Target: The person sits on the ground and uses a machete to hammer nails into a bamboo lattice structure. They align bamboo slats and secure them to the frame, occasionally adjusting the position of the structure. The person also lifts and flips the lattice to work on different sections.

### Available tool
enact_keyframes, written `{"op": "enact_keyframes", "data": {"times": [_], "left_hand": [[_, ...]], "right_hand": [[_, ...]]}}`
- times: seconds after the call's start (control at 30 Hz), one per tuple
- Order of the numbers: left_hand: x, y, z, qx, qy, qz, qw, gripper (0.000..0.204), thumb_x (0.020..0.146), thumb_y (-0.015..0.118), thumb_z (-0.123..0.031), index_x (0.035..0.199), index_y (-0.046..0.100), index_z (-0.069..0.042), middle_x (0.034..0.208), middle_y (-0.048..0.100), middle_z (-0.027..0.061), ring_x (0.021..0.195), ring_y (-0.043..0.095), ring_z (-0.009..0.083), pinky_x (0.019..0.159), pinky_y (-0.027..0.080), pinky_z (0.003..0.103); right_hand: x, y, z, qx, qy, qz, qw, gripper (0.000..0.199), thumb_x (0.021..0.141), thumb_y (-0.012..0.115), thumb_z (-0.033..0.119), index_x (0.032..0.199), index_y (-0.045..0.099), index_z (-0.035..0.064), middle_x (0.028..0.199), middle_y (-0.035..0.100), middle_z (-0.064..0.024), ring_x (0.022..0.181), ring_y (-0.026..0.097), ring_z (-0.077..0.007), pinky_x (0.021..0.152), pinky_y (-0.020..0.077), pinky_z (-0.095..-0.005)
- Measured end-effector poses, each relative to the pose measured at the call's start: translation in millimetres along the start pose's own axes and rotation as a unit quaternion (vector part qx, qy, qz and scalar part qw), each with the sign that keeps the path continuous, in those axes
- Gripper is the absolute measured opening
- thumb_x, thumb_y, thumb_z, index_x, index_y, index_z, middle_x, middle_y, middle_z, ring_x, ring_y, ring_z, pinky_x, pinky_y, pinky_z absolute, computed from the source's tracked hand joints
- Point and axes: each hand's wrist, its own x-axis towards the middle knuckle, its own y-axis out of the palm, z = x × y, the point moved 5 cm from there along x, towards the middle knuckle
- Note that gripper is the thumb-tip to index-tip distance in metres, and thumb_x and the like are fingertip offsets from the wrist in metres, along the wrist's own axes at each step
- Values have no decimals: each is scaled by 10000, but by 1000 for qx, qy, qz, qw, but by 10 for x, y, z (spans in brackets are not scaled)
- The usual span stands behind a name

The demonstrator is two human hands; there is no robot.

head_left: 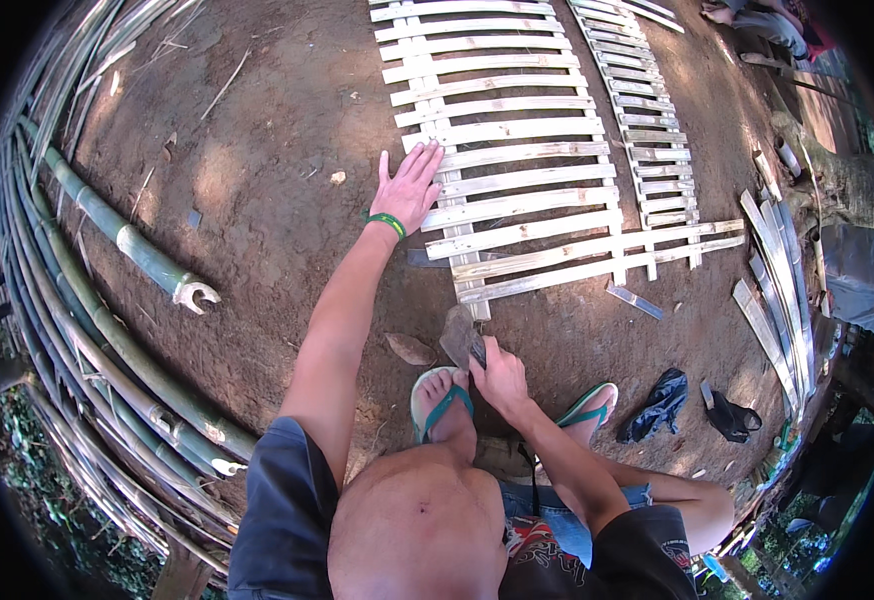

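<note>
My left hand (406,187), a green band at its wrist, lies with fingers spread on the left edge of a bamboo slat panel (517,160). The panel rests on the soil, its pale crosswise strips lying over lengthwise ones. Closer to me, my right hand (500,375) is closed round a short hand tool with a broad grey-brown head (460,338). Its exact kind is unclear, and the fingers hide most of the grip. That head is beside the near end of the panel's left lengthwise strip, just beyond my sandalled left foot (447,405).
A narrower slat panel (652,130) lies to the right. Split bamboo strips (782,290) are piled farther right, above a dark cloth-like item (655,405). Bamboo poles (107,310) line the left side, with a thick cut pole (137,245) inside them. Another person (772,30) is at the far right.
</note>
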Motion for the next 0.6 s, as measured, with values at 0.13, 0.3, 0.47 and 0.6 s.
{"op": "enact_keyframes", "data": {"times": [0.13, 0.3, 0.47, 0.6], "left_hand": [[-53, 5, -49, -10, 5, 14, 1000, 638, 1058, 416, -399, 1629, 220, -194, 1688, 236, -31, 1550, 219, 179, 1231, 91, 650], [-20, -25, -1, 0, 0, 20, 1000, 636, 1062, 404, -403, 1632, 209, -201, 1691, 229, -32, 1554, 209, 184, 1235, 84, 644], [27, -14, -24, -2, 3, -1, 1000, 625, 1061, 399, -404, 1628, 219, -214, 1690, 225, -47, 1547, 216, 162, 1241, 91, 637], [-4, 7, -41, -2, 2, 11, 1000, 631, 1063, 395, -397, 1633, 208, -201, 1694, 220, -29, 1558, 197, 187, 1239, 85, 635]], "right_hand": [[47, -83, 53, -18, -129, 5, 991, 402, 929, 686, 315, 1148, 540, 10, 895, 701, -286, 779, 683, -494, 697, 555, -580], [152, -174, -92, 11, 6, -73, 997, 398, 917, 713, 300, 1154, 536, 34, 822, 693, -251, 767, 690, -460, 664, 563, -538], [252, -278, -240, -95, -23, 2, 995, 360, 879, 722, 224, 1114, 520, 41, 831, 674, -243, 760, 684, -458, 676, 553, -554], [48, -169, -281, -50, -14, -23, 998, 403, 851, 762, 261, 1099, 523, 54, 877, 669, -215, 783, 697, -426, 675, 564, -529]]}}
